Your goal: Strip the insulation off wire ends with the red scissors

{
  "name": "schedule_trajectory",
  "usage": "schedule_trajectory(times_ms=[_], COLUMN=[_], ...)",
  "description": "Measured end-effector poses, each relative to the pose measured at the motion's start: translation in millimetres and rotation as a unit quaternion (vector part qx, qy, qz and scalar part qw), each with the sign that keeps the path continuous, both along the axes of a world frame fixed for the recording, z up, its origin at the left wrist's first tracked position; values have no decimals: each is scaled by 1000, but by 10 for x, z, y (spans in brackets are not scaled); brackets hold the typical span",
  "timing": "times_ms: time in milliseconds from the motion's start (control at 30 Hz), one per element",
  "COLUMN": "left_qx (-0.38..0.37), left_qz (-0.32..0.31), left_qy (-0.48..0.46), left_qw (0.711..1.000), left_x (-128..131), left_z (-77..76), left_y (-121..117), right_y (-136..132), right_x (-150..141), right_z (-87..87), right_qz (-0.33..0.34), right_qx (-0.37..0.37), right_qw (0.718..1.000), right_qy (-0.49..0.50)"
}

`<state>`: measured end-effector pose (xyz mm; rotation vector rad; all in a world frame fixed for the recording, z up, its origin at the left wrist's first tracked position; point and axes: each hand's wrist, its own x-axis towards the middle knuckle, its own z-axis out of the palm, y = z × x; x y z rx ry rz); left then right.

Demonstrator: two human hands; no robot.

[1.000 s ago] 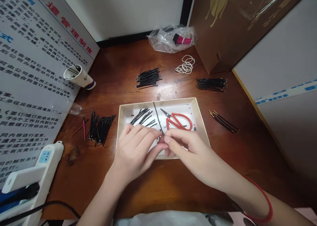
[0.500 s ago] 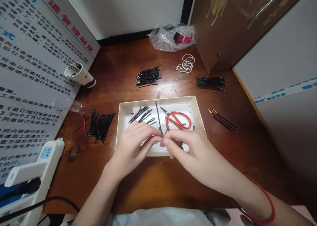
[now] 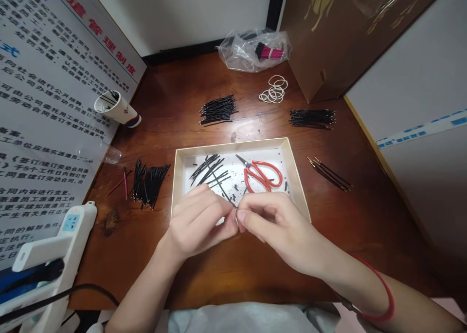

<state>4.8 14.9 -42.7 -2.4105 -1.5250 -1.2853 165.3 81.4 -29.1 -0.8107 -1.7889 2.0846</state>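
Both hands meet over the near side of a shallow white-lined box (image 3: 233,145). My left hand (image 3: 204,216) is closed in a pinch on a thin black wire (image 3: 222,184), which slants up and to the left from the fingertips. My right hand (image 3: 272,221) pinches the near end of the same wire, its fingertips touching those of the left. Inside the box, red-handled scissors (image 3: 260,173) lie beyond the right hand. Several loose black wires (image 3: 202,170) rest at the box's left, among small dark scraps. The wire's tip between the fingers is hidden.
Bundles of black wires lie at left (image 3: 150,184), back (image 3: 218,110) and right (image 3: 313,119). White rubber bands (image 3: 273,90) and a plastic bag (image 3: 241,53) sit behind. A paper cup (image 3: 118,110) leans at left, above a power strip (image 3: 69,255). A brown carton (image 3: 328,36) stands back right.
The held wire has swung from nearly upright to slanting leftward. Both hands have shifted slightly nearer and stay pinched together on it.
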Motion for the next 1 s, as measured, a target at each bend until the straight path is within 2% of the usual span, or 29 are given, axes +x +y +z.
schedule_trajectory(times_ms=[200, 267, 300, 333, 367, 433, 533, 667, 1000], left_qx=[-8, -32, -40, -1, 21, -11, -107, -188, -323], left_qz=[8, 68, 124, 191, 184, 139, 109, 95, 89], left_qy=[2, 0, -15, -40, -35, -1, 30, 30, -36], left_qw=[1000, 997, 991, 981, 982, 990, 988, 977, 941], left_x=[-69, -172, -221, -257, -277, -262, -167, -104, -54], left_z=[25, 49, 60, 68, 70, 49, -33, -122, -5], left_y=[-34, -49, -53, -51, -44, -14, 37, 51, 21], right_y=[-18, -2, 7, 15, 22, 37, 64, 100, 121], right_x=[-3, 39, 62, 85, 104, 128, 133, 131, 104], right_z=[-72, -59, -49, -39, -30, -12, 11, 27, 7], right_qz=[-20, -14, -11, -11, -9, -11, -21, -29, -49], right_qx=[-34, -55, -65, -72, -75, -65, -39, -19, 21], right_qw=[999, 998, 998, 997, 997, 998, 999, 999, 998], right_qy=[36, 27, 23, 18, 13, 2, -18, -20, -41])
